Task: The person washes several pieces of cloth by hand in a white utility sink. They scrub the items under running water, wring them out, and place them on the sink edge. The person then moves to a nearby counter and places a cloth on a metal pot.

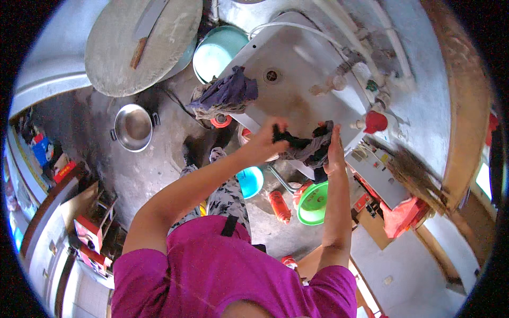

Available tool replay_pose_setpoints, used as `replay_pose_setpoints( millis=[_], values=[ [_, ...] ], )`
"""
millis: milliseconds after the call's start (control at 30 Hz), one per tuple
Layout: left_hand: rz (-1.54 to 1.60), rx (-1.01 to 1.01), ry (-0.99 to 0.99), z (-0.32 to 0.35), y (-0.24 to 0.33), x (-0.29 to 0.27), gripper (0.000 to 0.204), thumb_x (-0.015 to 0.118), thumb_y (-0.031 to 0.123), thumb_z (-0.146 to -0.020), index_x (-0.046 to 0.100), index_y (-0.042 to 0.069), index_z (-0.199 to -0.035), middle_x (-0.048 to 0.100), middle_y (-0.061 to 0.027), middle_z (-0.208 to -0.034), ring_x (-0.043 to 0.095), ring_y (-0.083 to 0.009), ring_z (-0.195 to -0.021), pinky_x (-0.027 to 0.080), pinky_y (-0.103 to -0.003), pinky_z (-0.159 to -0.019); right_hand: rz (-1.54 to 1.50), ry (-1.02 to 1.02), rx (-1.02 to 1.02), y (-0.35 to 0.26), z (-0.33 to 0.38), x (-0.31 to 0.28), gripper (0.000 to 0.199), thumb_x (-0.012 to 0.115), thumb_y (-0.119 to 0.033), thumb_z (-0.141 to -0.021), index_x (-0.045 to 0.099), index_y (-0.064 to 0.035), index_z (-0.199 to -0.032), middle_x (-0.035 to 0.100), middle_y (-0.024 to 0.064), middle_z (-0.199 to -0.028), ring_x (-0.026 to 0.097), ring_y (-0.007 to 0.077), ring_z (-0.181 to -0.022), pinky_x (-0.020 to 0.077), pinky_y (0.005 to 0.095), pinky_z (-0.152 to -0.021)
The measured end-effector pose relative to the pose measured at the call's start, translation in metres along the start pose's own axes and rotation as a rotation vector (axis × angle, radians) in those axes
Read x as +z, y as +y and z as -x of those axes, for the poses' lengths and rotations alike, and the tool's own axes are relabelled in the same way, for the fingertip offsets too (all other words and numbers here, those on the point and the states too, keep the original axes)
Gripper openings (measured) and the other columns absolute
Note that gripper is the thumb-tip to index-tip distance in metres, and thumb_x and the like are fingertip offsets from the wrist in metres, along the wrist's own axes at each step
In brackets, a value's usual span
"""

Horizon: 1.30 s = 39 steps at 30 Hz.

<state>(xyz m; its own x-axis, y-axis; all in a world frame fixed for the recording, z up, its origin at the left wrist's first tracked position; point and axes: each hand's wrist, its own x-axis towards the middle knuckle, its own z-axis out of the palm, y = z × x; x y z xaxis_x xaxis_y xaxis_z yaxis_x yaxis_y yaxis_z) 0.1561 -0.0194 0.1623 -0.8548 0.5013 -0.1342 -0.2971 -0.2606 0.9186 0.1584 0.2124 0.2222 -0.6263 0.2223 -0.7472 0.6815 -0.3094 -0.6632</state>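
A dark black-and-grey cloth (307, 148) is stretched between my two hands over the near edge of the white sink (297, 47). My left hand (268, 142) grips its left end, with the fingers slightly blurred. At the other end, my right hand (334, 152) holds the bunched fabric, fingers pointing up along it and the thumb side partly hidden. A crumpled purple and grey cloth (230, 91) hangs over the sink's left rim. The drain (272, 76) shows in the sink's floor, near a brownish stain.
Pipes and a red-capped fitting (376, 122) run along the sink's right side. A teal basin (220, 50) and a round board (122, 53) carrying a cleaver (146, 34) stand far left. A metal pot (133, 127), blue bowl (249, 182), orange bottle (279, 206) and green basin (314, 204) lie lower.
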Motion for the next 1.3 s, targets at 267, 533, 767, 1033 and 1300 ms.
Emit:
replay_pose_setpoints(
  millis=[267, 533, 767, 1033, 1300],
  values=[
    [0.616, -0.578, 0.306, 0.000, 0.047, -0.006, 0.023, 0.051, 0.027, -0.097, 0.046, 0.012, -0.113, 0.053, -0.0072, -0.112, 0.060, -0.0220, -0.096, 0.051, -0.038, -0.084, 0.047, 0.077, -0.431, -0.031, 0.064, 0.057, 0.048, 0.059, -0.046, -0.091, 0.059, -0.0074, -0.119, 0.062, 0.0074, -0.105, 0.060, 0.0215, -0.096, 0.0484, 0.0356, -0.085],
    [0.575, -0.610, 0.163, 0.011, 0.061, -0.008, 0.070, 0.053, 0.044, -0.094, 0.021, 0.013, -0.147, 0.034, -0.0126, -0.147, 0.043, -0.0363, -0.126, 0.040, -0.052, -0.100, 0.450, 0.496, -0.777, -0.017, 0.048, 0.071, 0.064, 0.057, -0.050, -0.092, 0.052, 0.0050, -0.125, 0.061, 0.0211, -0.118, 0.056, 0.0320, -0.109, 0.0399, 0.0375, -0.098],
    [0.829, -0.865, -0.115, 0.021, 0.093, -0.006, 0.096, 0.054, 0.072, -0.080, 0.026, 0.007, -0.144, 0.040, -0.0152, -0.143, 0.051, -0.0400, -0.116, 0.038, -0.060, -0.100, 0.418, 0.346, -0.817, -0.020, 0.117, 0.102, 0.041, 0.068, -0.033, -0.088, 0.057, -0.0037, -0.114, 0.064, 0.0072, -0.100, 0.059, 0.0186, -0.090, 0.0454, 0.0324, -0.084],
    [0.795, -0.538, -0.004, 0.040, 0.100, 0.000, 0.038, 0.046, 0.019, -0.097, 0.043, 0.015, -0.135, 0.059, -0.0077, -0.117, 0.059, -0.0230, -0.103, 0.048, -0.042, -0.090, 0.136, 0.041, -0.452, 0.028, 0.134, 0.091, 0.050, 0.060, -0.049, -0.090, 0.059, -0.0066, -0.118, 0.063, 0.0081, -0.106, 0.063, 0.0164, -0.086, 0.0465, 0.0301, -0.078],
    [0.760, -0.333, -0.012, 0.050, 0.129, -0.017, 0.038, 0.041, 0.019, -0.099, 0.042, 0.012, -0.136, 0.057, -0.0083, -0.127, 0.058, -0.0258, -0.112, 0.047, -0.043, -0.097, 0.725, 0.425, -0.663, -0.017, 0.130, 0.092, 0.033, 0.069, -0.034, -0.085, 0.063, -0.0025, -0.092, 0.064, 0.0127, -0.093, 0.060, 0.0245, -0.080, 0.0489, 0.0350, -0.072]
  ],
)
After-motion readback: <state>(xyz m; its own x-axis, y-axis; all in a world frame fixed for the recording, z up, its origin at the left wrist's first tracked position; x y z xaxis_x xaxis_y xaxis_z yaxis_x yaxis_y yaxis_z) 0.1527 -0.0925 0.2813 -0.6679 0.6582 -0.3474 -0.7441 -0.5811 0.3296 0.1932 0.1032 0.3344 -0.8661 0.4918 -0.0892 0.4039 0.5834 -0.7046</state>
